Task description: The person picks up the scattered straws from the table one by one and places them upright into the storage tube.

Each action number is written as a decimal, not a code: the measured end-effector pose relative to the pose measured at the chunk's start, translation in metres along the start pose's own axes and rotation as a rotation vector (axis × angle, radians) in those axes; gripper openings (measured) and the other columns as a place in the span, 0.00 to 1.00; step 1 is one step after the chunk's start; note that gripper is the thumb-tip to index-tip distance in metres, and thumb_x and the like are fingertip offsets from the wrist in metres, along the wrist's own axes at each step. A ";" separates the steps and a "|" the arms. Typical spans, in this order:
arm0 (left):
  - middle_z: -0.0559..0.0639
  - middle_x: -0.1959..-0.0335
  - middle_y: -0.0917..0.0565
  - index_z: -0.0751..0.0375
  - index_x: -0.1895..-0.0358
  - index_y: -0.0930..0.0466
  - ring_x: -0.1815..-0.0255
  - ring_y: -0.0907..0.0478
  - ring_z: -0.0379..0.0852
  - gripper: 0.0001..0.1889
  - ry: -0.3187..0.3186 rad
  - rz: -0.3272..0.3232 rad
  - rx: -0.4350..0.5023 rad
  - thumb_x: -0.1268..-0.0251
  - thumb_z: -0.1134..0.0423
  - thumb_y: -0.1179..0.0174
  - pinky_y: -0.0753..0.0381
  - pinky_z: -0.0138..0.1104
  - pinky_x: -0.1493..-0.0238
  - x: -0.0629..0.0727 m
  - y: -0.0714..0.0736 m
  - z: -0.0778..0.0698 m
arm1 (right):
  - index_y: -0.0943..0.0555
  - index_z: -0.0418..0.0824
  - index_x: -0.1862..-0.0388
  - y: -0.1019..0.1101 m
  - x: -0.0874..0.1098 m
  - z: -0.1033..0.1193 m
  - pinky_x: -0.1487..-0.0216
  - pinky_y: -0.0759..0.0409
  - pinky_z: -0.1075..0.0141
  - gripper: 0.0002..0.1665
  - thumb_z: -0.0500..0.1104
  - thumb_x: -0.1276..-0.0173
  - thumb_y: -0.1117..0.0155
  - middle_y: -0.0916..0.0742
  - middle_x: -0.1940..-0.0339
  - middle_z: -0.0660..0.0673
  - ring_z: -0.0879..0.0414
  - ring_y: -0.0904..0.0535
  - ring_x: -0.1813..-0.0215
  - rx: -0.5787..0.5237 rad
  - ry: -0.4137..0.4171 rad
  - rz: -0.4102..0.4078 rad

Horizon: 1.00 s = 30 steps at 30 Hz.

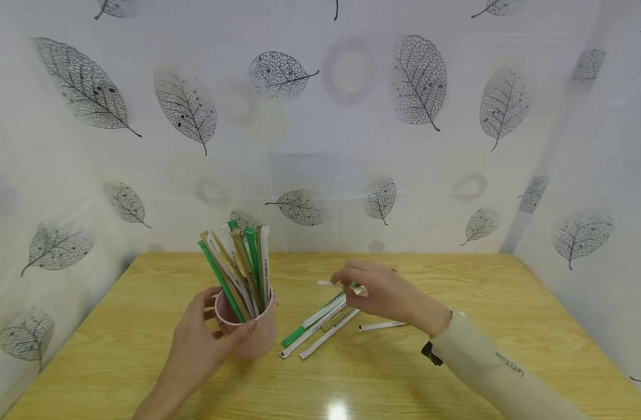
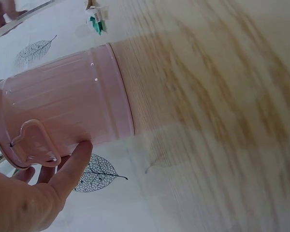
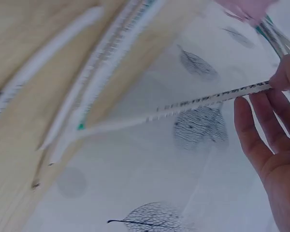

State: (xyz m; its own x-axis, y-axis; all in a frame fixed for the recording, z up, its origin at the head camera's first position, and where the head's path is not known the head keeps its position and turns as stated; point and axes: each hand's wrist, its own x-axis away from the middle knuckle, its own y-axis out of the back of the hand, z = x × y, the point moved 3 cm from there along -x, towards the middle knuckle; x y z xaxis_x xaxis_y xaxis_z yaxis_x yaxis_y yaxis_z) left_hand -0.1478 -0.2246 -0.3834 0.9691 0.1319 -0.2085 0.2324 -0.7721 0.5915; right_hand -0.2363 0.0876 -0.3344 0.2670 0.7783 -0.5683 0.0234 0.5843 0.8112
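My left hand (image 1: 199,344) grips a small pink bucket (image 1: 258,337) with fingers and thumb on either side. Its wire handle hangs at the side in the left wrist view, where the bucket (image 2: 63,101) looks smooth and ribbed near its base. Slim green, white and brown paper-wrapped sticks (image 1: 241,274) stand upright in it, fanning out at the top. To the right of the bucket, my right hand (image 1: 380,291) is above the table, pinching one end of a white printed paper-wrapped stick (image 3: 217,96) between thumb and fingers.
Several white and green wrapped sticks (image 1: 320,324) lie slanting together on the wooden table (image 1: 157,309), below my right hand. One white stick (image 1: 378,326) lies apart on their right, partly behind the forearm. A leaf-printed curtain (image 1: 347,134) hangs behind and along both sides.
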 end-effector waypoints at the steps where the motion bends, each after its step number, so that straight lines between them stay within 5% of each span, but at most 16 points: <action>1: 0.57 0.34 0.27 0.58 0.26 0.39 0.39 0.23 0.59 0.45 0.000 -0.001 -0.001 0.40 0.41 0.28 0.14 0.38 0.53 0.000 0.000 0.000 | 0.19 0.36 0.49 0.004 -0.004 0.000 0.64 0.17 0.74 0.23 0.23 0.44 0.32 0.13 0.59 0.46 0.60 0.17 0.63 -0.046 -0.007 -0.036; 10: 0.58 0.34 0.28 0.58 0.26 0.40 0.38 0.23 0.59 0.46 0.013 0.013 -0.012 0.40 0.41 0.28 0.14 0.39 0.52 0.000 0.001 0.003 | 0.24 0.30 0.41 0.034 -0.047 0.003 0.66 0.12 0.64 0.28 0.20 0.42 0.37 0.13 0.64 0.37 0.59 0.15 0.60 -0.391 -0.146 -0.387; 19: 0.58 0.33 0.28 0.57 0.26 0.40 0.38 0.24 0.58 0.46 0.024 0.024 -0.004 0.40 0.39 0.28 0.13 0.40 0.52 -0.003 0.000 0.000 | 0.30 0.25 0.36 0.041 -0.087 0.020 0.62 0.10 0.48 0.30 0.21 0.38 0.38 0.17 0.58 0.21 0.56 0.13 0.58 -0.732 -0.214 -0.619; 30: 0.59 0.35 0.26 0.59 0.27 0.38 0.40 0.22 0.59 0.45 0.006 -0.004 -0.011 0.41 0.40 0.27 0.14 0.37 0.54 -0.003 -0.001 0.000 | 0.29 0.24 0.39 0.007 -0.109 0.033 0.61 0.10 0.55 0.26 0.21 0.37 0.39 0.16 0.59 0.24 0.60 0.16 0.57 -0.713 -0.153 -0.570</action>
State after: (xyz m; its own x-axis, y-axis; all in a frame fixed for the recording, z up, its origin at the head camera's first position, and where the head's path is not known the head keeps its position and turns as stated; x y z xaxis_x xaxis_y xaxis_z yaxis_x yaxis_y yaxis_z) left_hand -0.1510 -0.2243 -0.3830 0.9687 0.1382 -0.2062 0.2366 -0.7650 0.5990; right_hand -0.2333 -0.0008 -0.2621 0.5229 0.3205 -0.7899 -0.3946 0.9124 0.1090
